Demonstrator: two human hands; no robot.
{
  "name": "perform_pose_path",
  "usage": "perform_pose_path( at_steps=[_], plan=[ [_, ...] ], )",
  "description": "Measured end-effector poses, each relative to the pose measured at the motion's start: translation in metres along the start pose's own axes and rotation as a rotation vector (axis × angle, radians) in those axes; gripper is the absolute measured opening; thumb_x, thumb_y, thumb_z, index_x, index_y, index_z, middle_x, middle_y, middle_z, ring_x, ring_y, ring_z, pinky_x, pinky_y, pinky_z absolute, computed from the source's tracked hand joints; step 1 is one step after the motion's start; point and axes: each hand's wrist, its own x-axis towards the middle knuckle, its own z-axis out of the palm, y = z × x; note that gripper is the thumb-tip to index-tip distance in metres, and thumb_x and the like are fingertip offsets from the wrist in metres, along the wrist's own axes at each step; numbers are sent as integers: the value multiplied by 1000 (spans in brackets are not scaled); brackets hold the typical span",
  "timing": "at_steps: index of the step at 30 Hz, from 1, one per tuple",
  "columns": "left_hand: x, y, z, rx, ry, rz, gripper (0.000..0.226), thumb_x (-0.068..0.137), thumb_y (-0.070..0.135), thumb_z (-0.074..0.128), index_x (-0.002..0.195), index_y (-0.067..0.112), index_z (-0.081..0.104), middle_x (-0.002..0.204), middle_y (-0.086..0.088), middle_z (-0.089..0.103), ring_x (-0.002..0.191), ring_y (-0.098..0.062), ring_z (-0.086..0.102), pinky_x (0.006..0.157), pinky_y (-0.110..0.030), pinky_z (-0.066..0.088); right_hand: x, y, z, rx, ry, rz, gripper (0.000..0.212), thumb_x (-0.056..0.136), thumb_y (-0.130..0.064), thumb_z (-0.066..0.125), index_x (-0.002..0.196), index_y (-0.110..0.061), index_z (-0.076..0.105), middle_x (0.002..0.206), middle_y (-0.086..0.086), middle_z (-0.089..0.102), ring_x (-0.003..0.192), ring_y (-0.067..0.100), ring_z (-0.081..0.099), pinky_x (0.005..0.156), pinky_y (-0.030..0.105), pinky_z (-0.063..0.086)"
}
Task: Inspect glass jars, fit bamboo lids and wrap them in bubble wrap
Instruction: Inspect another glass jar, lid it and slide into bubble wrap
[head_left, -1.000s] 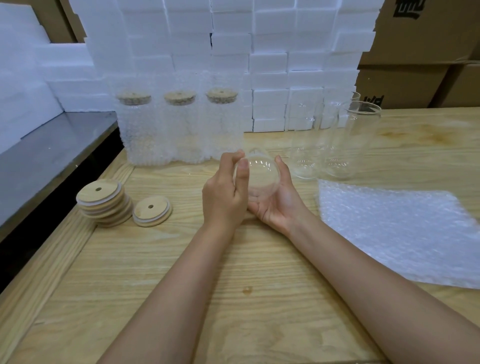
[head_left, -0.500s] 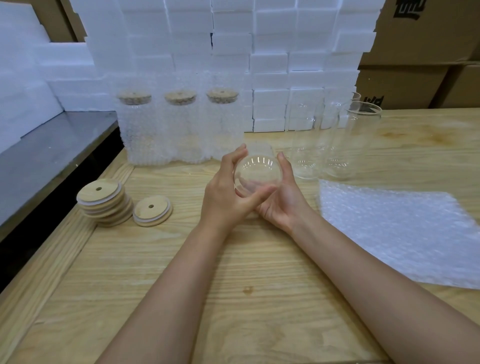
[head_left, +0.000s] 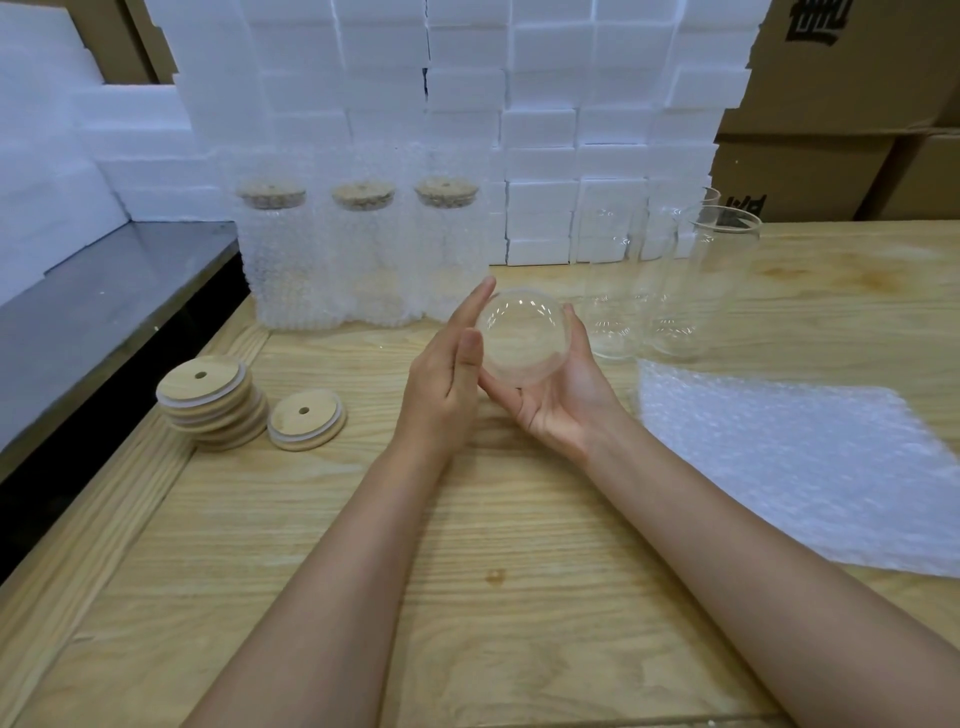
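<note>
Fragile, likely slippery jar (head_left: 522, 338): right hand (head_left: 561, 410) cups it from below, left hand (head_left: 441, 384) flat-fingered against side. Grip body, not rim.

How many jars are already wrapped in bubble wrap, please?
3, in a row before the foam blocks: left wrapped jar, middle wrapped jar, right wrapped jar. More could hide behind them.

Packing w/shop: cardboard cartons (head_left: 831, 78), foam blocks (head_left: 467, 78), wooden bench (head_left: 467, 571).
</note>
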Motion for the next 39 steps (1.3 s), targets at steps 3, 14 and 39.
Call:
perform_pose_path(
  at_steps=[3, 14, 39],
  plan=[
    [0, 4, 3, -82, 19, -21, 38, 97, 62, 26, 131, 56, 41, 136, 35, 46, 134, 2, 40, 111, -30, 37, -3, 0, 4, -12, -13, -20, 75, 91, -63, 42, 132, 0, 44, 117, 27, 63, 95, 36, 69, 80, 43, 58],
    [4, 11, 8, -726, -67, -729, 81, 88, 68, 25, 144, 9, 34, 106, -5, 70, 94, -20, 70, 71, -36, 58, 0, 7, 2, -286, 137, -211, 107, 73, -59, 55, 152, -6, 4, 146, 20, 37, 81, 31, 72, 62, 38, 60],
    [2, 7, 8, -628, 58, -501, 85, 62, 51, 63, 141, 44, 34, 115, -11, 69, 101, -34, 68, 86, -45, 55, -3, 38, -11, -1017, 481, -813, 63, 73, -55, 68, 126, -35, 39, 117, -6, 39, 86, -8, 51, 73, 7, 45]
  ],
)
